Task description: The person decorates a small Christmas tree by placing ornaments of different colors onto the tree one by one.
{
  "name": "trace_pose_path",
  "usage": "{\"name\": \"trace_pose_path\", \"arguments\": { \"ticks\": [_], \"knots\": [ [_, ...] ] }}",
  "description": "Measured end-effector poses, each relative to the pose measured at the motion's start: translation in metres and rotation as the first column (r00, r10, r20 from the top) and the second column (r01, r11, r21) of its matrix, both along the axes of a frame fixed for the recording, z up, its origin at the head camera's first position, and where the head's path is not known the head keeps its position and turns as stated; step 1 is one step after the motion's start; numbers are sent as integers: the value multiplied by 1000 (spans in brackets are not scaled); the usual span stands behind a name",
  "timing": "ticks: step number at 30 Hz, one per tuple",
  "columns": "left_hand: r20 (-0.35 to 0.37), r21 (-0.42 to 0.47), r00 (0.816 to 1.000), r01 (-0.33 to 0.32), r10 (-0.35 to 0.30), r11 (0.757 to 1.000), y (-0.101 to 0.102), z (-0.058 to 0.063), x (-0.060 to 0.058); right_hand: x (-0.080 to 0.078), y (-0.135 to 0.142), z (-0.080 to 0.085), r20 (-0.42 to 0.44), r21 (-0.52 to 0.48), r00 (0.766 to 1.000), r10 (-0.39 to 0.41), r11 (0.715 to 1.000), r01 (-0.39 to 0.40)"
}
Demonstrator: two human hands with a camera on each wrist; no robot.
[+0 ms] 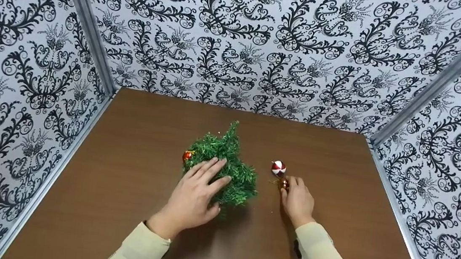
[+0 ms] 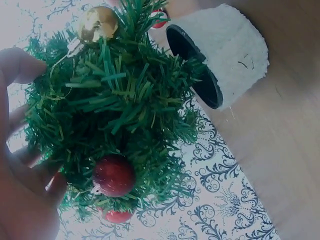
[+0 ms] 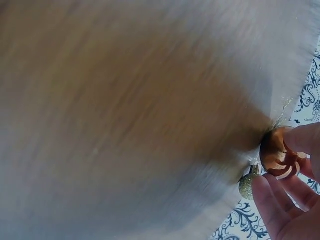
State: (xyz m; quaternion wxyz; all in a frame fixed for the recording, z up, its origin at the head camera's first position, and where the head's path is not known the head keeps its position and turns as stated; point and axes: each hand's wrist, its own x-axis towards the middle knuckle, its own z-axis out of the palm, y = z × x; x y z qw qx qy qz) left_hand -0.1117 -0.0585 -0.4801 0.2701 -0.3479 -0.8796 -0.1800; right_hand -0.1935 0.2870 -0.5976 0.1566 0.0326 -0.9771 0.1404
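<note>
A small green artificial Christmas tree [image 1: 227, 163] stands on the table, its white snowy pot [image 2: 232, 52] seen in the left wrist view. My left hand [image 1: 196, 194] rests on the branches, fingers spread and mostly straight. Among the foliage are a gold bauble [image 2: 99, 24], a dark red bauble [image 2: 115, 175] and a brighter red one [image 2: 117, 216]. To the tree's right, my right hand [image 1: 299, 200] pinches a shiny copper bauble [image 3: 276, 152] between thumb and fingers. A glittery gold bauble [image 3: 247, 186] lies against the fingertips. Just beyond is a red-and-white bauble [image 1: 278, 168].
The brown wooden table [image 1: 151, 122] is enclosed by walls papered in a black-and-white scroll pattern [image 1: 239, 41]. Grey metal posts [image 1: 90, 27] mark the corners. Tiny light specks lie on the wood near the tree.
</note>
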Motion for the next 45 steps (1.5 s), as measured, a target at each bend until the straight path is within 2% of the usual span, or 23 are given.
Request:
{"name": "trace_pose_path", "arguments": {
  "ticks": [7,16,21,26,37,45],
  "knots": [
    [37,11,999,16,-16,1000,-7,-4,-4,0,-1,-1,3,1,1000,9,1000,-9],
    [33,-9,999,5,-5,1000,-11,-1,-5,0,-3,0,20,-6,1000,2,1000,-2],
    [36,-8,999,6,-6,1000,-13,1,-7,-2,-4,0,-10,-14,1000,-10,1000,10],
    [29,2,1000,2,-2,1000,-14,-1,-9,-2,-4,-1,-34,-15,999,-18,1000,17],
    [26,-1,1000,-5,5,1000,-15,-2,-8,0,-4,-2,-20,-28,1000,-7,1000,6],
    [9,-9,1000,7,-7,1000,-12,-2,-12,-2,1,-3,-29,-42,1000,-2,999,1]
  ]
}}
